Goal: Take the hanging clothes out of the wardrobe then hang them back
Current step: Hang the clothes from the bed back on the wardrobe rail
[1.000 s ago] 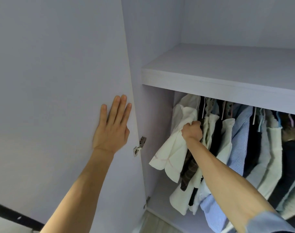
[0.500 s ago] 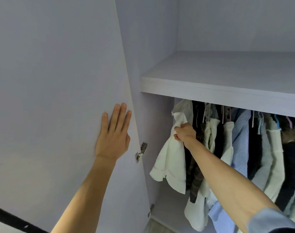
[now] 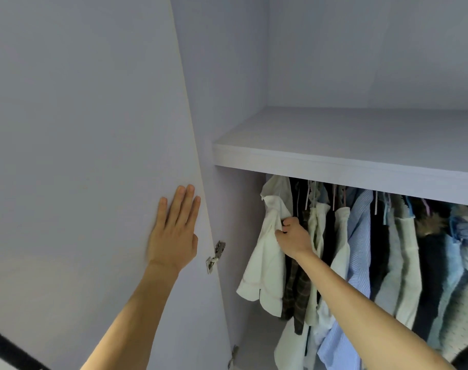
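Left hand (image 3: 174, 236) lay flat on the door (image 3: 80, 129), fingers (image 3: 183, 206) straight and together. Right hand (image 3: 294, 239) pinched one white shirt (image 3: 264, 263).

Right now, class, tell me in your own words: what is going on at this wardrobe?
A person is reaching into the open wardrobe. The left hand lies flat against the door. The right hand grips the white shirt at the left end of the clothes hanging under the shelf. The shirt is not out yet; it hangs with the rest.
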Available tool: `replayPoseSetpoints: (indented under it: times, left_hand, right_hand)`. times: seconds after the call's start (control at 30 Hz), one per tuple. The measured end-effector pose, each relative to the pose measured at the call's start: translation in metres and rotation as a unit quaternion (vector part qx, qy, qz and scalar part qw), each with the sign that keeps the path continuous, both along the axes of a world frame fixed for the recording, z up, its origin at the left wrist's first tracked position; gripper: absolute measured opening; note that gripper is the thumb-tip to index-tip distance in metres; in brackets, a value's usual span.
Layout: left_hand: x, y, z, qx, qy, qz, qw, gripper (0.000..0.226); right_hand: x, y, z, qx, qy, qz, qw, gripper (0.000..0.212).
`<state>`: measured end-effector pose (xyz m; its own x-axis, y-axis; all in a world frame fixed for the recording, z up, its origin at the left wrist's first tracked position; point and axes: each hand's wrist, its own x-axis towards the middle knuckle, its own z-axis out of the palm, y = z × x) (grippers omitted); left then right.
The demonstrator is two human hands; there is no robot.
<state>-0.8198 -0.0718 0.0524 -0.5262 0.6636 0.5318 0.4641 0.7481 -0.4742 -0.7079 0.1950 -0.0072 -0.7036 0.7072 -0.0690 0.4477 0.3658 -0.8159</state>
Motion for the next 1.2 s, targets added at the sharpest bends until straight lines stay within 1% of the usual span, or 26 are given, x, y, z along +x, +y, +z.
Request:
replayPoseSetpoints:
  times: [0.07,0.13,0.2,0.27,0.33,0.43,0.53,0.6,0.67,0.77,0.83,0.9,0.97,1.07,1.13,1.17,1.2]
  left_hand:
    - [0.012,-0.001,-0.006,0.04,-0.041,-0.022,0.998,0.077]
    - [0.03,-0.005,-0.021,0.088,-0.085,-0.053,0.991,0.07]
    - [0.054,-0.015,-0.041,0.131,-0.14,-0.066,0.979,0.065]
    - [0.082,-0.032,-0.065,0.165,-0.218,-0.057,0.96,0.065]
    - [0.113,-0.058,-0.09,0.177,-0.289,-0.035,0.94,0.066]
    - [0.159,-0.104,-0.126,0.172,-0.352,0.0,0.92,0.064]
    - [0.206,-0.155,-0.157,0.167,-0.408,0.048,0.896,0.063]
    - [0.238,-0.193,-0.177,0.163,-0.439,0.092,0.879,0.064]
    - [0.269,-0.234,-0.192,0.153,-0.452,0.146,0.867,0.063]
    - [0.315,-0.299,-0.207,0.167,-0.439,0.241,0.85,0.061]
    - [0.35,-0.341,-0.212,0.18,-0.429,0.316,0.827,0.059]
    - [0.391,-0.379,-0.214,0.209,-0.423,0.387,0.793,0.057]
    - [0.438,-0.411,-0.212,0.251,-0.419,0.457,0.743,0.058]
    - [0.515,-0.443,-0.209,0.318,-0.38,0.568,0.657,0.061]
    - [0.562,-0.45,-0.205,0.362,-0.355,0.615,0.604,0.063]
    - [0.599,-0.447,-0.205,0.378,-0.341,0.646,0.569,0.063]
    - [0.618,-0.445,-0.205,0.393,-0.342,0.66,0.542,0.06]
  right_hand:
    - [0.023,-0.015,0.01,0.034,0.008,0.025,0.999,0.037]
    - [0.049,-0.033,0.017,0.07,0.028,0.06,0.995,0.038]
    - [0.078,-0.055,0.021,0.128,0.049,0.089,0.987,0.038]
    - [0.107,-0.08,0.021,0.193,0.075,0.113,0.972,0.035]
    - [0.134,-0.106,0.011,0.227,0.099,0.146,0.958,0.033]
    - [0.169,-0.145,-0.017,0.248,0.087,0.194,0.945,0.046]
    - [0.195,-0.186,-0.047,0.246,0.03,0.259,0.934,0.053]
    - [0.207,-0.214,-0.065,0.247,0.007,0.307,0.919,0.055]
    - [0.214,-0.244,-0.078,0.239,-0.007,0.356,0.903,0.054]
    - [0.214,-0.292,-0.088,0.226,-0.015,0.438,0.87,0.044]
    - [0.21,-0.326,-0.091,0.229,-0.01,0.499,0.836,0.036]
    - [0.207,-0.361,-0.092,0.233,0.001,0.56,0.795,0.032]
    - [0.209,-0.398,-0.09,0.232,0.015,0.621,0.748,0.033]
    - [0.22,-0.452,-0.082,0.226,0.042,0.694,0.682,0.035]
    - [0.23,-0.48,-0.076,0.232,0.054,0.736,0.634,0.038]
    - [0.244,-0.497,-0.076,0.238,0.065,0.765,0.595,0.039]
    - [0.25,-0.506,-0.076,0.248,0.072,0.779,0.571,0.04]
